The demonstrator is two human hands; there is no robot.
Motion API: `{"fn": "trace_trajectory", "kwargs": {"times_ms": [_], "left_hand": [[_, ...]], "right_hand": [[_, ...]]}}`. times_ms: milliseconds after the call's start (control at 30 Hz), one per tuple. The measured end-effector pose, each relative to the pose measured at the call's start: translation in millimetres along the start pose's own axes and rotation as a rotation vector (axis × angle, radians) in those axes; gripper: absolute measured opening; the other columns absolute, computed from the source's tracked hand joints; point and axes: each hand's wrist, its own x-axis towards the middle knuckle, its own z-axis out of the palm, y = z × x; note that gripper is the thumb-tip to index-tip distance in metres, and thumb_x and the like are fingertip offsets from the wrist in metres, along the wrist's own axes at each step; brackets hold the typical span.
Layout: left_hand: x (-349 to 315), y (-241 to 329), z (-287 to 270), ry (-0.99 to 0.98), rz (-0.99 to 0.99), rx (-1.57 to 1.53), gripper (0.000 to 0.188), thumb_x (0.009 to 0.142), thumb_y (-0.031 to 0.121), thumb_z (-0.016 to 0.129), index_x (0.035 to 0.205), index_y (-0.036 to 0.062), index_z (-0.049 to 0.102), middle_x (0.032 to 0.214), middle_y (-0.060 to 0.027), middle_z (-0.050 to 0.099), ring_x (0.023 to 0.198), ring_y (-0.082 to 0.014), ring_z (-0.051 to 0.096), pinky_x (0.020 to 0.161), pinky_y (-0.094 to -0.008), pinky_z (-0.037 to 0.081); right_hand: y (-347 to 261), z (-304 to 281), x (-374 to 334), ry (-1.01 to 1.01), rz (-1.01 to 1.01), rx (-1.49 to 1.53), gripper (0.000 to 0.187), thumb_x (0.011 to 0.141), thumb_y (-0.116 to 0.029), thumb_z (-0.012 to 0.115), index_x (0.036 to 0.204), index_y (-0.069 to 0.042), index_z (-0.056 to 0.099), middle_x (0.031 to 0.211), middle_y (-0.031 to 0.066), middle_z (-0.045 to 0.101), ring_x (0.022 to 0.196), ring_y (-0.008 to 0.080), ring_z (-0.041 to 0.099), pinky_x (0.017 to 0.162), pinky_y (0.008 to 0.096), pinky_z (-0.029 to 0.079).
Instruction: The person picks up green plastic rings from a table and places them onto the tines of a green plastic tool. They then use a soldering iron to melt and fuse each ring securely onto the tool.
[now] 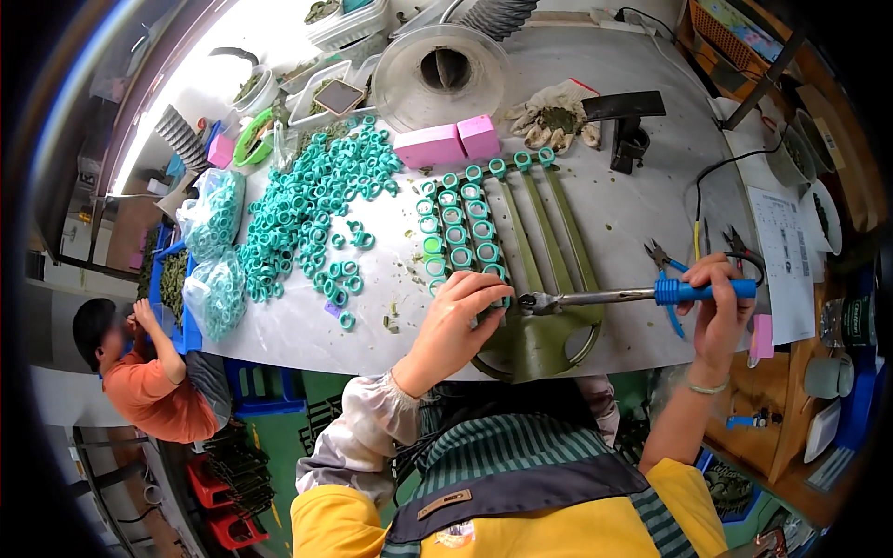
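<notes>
My right hand (718,316) grips the blue handle of a soldering iron (609,297). Its metal shaft points left, with the tip at the near part of an olive-green slatted frame (541,346). Beside that tip, my left hand (454,321) has its fingers curled round a teal ring (503,302), mostly hidden under them. Rows of teal rings (453,215) stand along the frame's left bars, and a few sit at the far ends of the others. The three bars on the right are largely bare.
Left of the frame spreads a heap of loose teal rings (312,200), with bagged rings (217,298) beyond. Pink blocks (428,146), a glove (558,113) and a black stand (627,130) lie behind. Pliers (666,260) rest at right. Another person (163,391) sits far left.
</notes>
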Motion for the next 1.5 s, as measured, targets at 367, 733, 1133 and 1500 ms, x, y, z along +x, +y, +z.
{"fn": "trace_trajectory", "kwargs": {"times_ms": [367,733,1133,1500], "left_hand": [[-32,49,12,-0.251,0.116,0.106,0.05,0.074,0.008,0.073,0.121,0.0051,0.055,0.097,-0.0115,0.053,0.089,-0.0311,0.058,0.071,-0.0394,0.053],[-104,-63,-95,0.204,-0.394,0.592,0.029,0.081,-0.001,0.065,0.108,0.0057,0.063,0.099,-0.013,0.061,0.092,-0.0357,0.059,0.081,-0.0423,0.05],[-92,-108,-102,0.45,-0.775,-0.78,0.026,0.099,0.009,0.056,0.122,0.0033,0.066,0.105,-0.0029,0.065,0.086,-0.0086,0.061,0.092,-0.0291,0.054],[60,-65,-46,0.124,-0.136,-0.212,0.029,0.091,0.002,0.065,0.12,0.0037,0.064,0.109,-0.009,0.067,0.09,-0.0189,0.064,0.076,-0.0301,0.053]], "right_hand": [[0,-8,3,0.207,-0.053,-0.043,0.021,0.095,-0.017,0.057,0.082,-0.001,0.062,0.088,0.0094,0.063,0.067,0.0139,0.058,0.048,0.0231,0.045],[4,-17,7,0.193,-0.05,-0.091,0.023,0.096,-0.023,0.058,0.085,-0.004,0.064,0.092,0.0058,0.063,0.084,0.0132,0.061,0.051,0.0215,0.048],[5,-6,15,0.201,-0.023,-0.102,0.026,0.098,-0.024,0.056,0.087,-0.002,0.065,0.092,0.0085,0.064,0.065,0.0113,0.056,0.055,0.0233,0.047],[26,33,32,0.17,-0.039,-0.079,0.024,0.099,-0.018,0.056,0.087,0.001,0.064,0.088,0.009,0.066,0.061,0.014,0.062,0.058,0.0258,0.053]]}}
